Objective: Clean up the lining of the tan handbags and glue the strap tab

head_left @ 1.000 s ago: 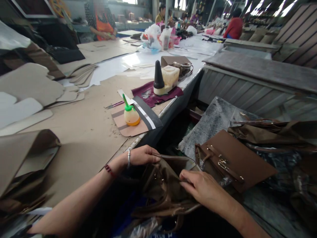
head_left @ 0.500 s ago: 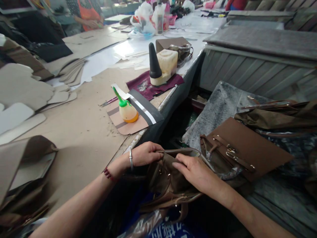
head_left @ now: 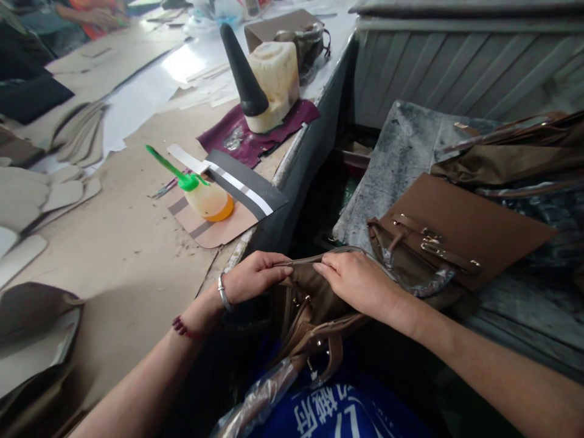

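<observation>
A brown handbag (head_left: 319, 304) with gold fittings and a plastic-wrapped handle rests against my lap. My left hand (head_left: 255, 277) pinches the left part of its top edge between thumb and fingers. Further right along the same edge, my right hand (head_left: 358, 280) grips the rim, thumb on the near side. The rim is drawn fairly straight between the two hands. Most of the bag's lower body lies in shadow, and its inside is hidden from me.
On the worktable (head_left: 132, 237) to the left stand a squeeze bottle (head_left: 205, 198) with orange liquid and a cream container (head_left: 276, 79) beside a black cone (head_left: 244, 73). Another brown bag with a flat panel (head_left: 460, 225) lies on the grey surface at right.
My right hand has moved from over the bag's opening to its rim, and the rim is straighter. My view has tilted down and shifted right.
</observation>
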Demonstrator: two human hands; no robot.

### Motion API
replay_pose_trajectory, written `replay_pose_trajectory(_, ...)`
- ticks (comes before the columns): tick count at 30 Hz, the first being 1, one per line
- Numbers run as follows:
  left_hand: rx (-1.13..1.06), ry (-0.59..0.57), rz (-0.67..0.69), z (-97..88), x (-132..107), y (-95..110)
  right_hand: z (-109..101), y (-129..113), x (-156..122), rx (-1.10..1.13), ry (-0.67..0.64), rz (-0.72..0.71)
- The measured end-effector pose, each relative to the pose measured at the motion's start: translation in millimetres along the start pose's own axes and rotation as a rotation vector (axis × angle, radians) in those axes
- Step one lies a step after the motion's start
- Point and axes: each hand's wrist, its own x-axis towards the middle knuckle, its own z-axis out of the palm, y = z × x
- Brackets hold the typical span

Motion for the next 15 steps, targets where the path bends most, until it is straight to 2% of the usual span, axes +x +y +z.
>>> replay_pose_trajectory(15, -0.010, 0.008, -0.004, 1.3, -2.6, 0.5, -0.7, -5.5, 4.4, -0.087, 0.003, 0.029)
